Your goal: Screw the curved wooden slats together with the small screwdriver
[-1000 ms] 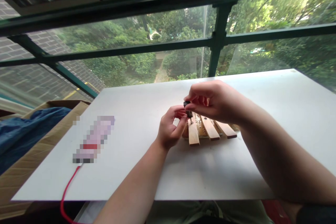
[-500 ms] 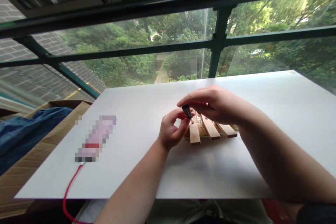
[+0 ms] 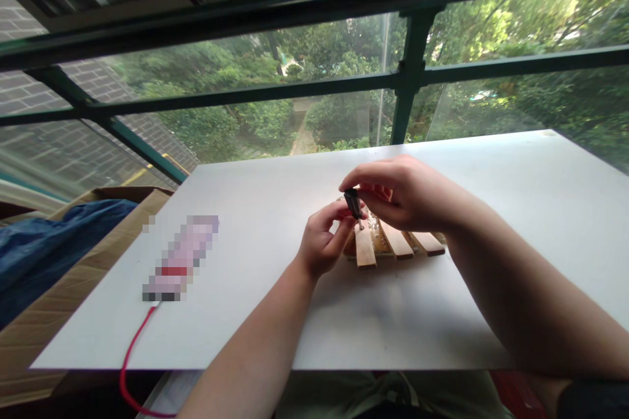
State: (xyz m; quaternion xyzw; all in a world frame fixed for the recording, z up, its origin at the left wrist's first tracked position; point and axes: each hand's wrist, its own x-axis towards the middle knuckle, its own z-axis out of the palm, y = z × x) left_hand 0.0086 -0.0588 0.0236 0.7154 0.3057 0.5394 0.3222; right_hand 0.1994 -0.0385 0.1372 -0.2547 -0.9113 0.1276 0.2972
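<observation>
A short screwdriver (image 3: 352, 203) with a black handle stands slightly tilted, its metal tip on a screw in the leftmost pale wooden slat (image 3: 365, 252). My right hand (image 3: 400, 193) comes from above, thumb and index finger closed on the handle. From the left, the fingertips of my left hand (image 3: 322, 242) pinch around the lower end of the screwdriver, just over the slat. Two more slats, a middle one (image 3: 397, 242) and a right one (image 3: 427, 244), fan out beside it over a shiny brownish base. My hands hide the far part of this piece.
The white table (image 3: 236, 327) stands against a green-framed window (image 3: 314, 86). On its left side lies a blurred-out pinkish object (image 3: 189, 252) with a red cable (image 3: 126, 353) hanging over the front edge. A cardboard box (image 3: 98, 255) holding blue cloth (image 3: 59, 242) is left of the table.
My right index finger has bent from a straighter reach over the handle's top to a curl around it. The screwdriver handle has shifted slightly; my left hand stays nearly in place.
</observation>
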